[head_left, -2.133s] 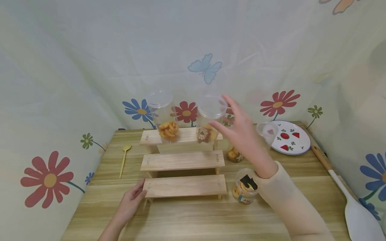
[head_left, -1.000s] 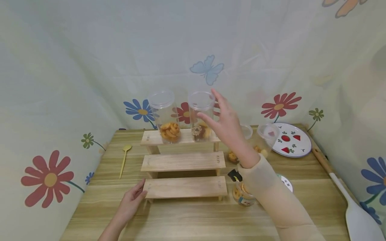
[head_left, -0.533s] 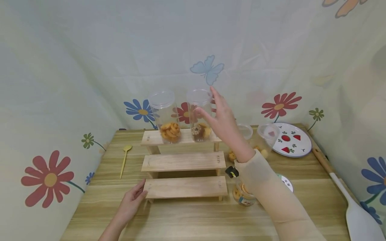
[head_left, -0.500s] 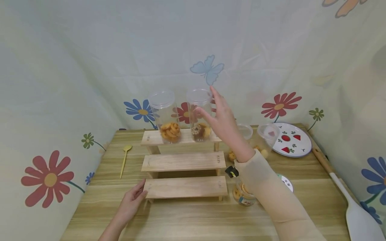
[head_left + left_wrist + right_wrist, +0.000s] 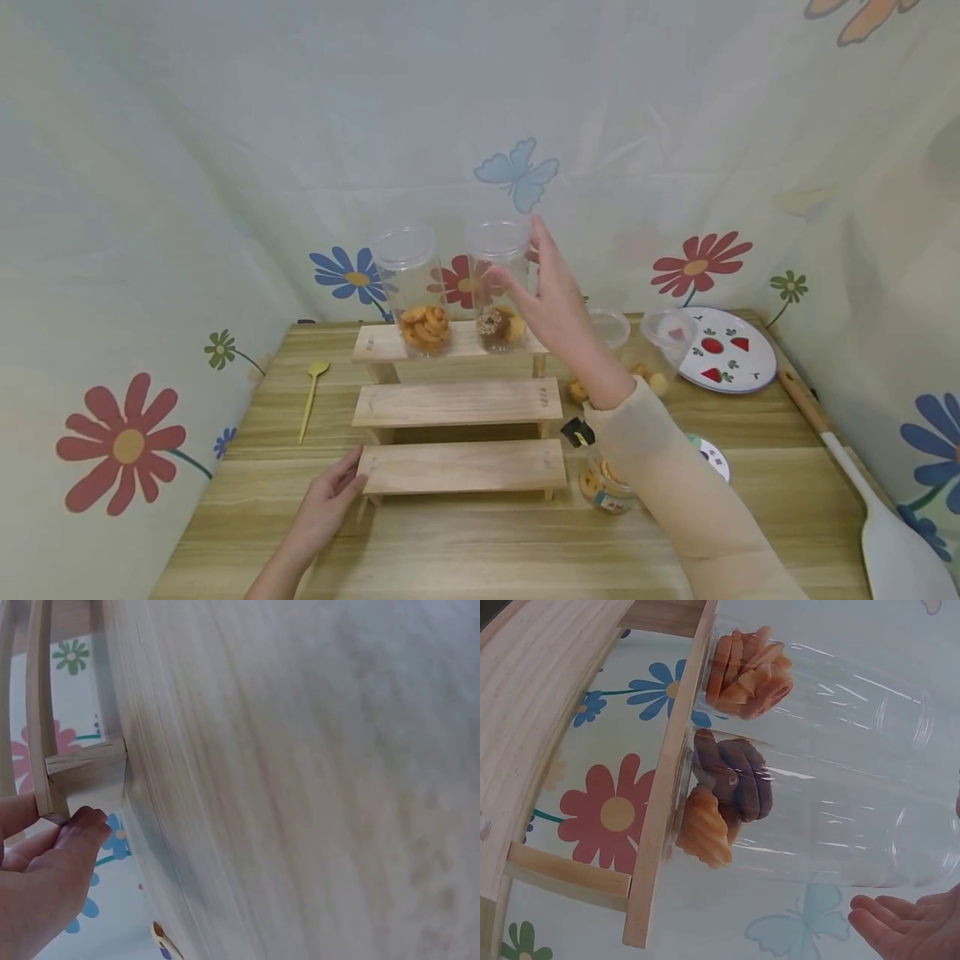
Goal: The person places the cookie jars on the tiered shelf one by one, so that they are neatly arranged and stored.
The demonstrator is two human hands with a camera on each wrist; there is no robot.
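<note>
In the head view, a clear lidded jar [image 5: 498, 283] with brown and pale cookies stands upright on the top step of a wooden three-step stand [image 5: 459, 404]. My right hand [image 5: 551, 304] is around the jar's right side, thumb in front, fingers spread. The right wrist view shows those fingers [image 5: 889, 919] apart from the jar wall. A second clear jar [image 5: 408, 287], holding golden twisted snacks, stands to its left. My left hand [image 5: 324, 504] holds the left end of the bottom step; in the left wrist view its thumb and fingers [image 5: 79, 840] pinch the step's corner.
Right of the stand are clear jars of cookies [image 5: 651, 371] and an open tub [image 5: 606, 492], partly behind my right arm. A fruit-patterned plate [image 5: 726, 350] and a long white spatula [image 5: 896, 529] lie farther right. A yellow spoon [image 5: 310, 400] lies left.
My right hand has moved the cookie jar left along the top step, closer to the other jar, and its fingers have loosened from it. My left hand stays at the bottom step.
</note>
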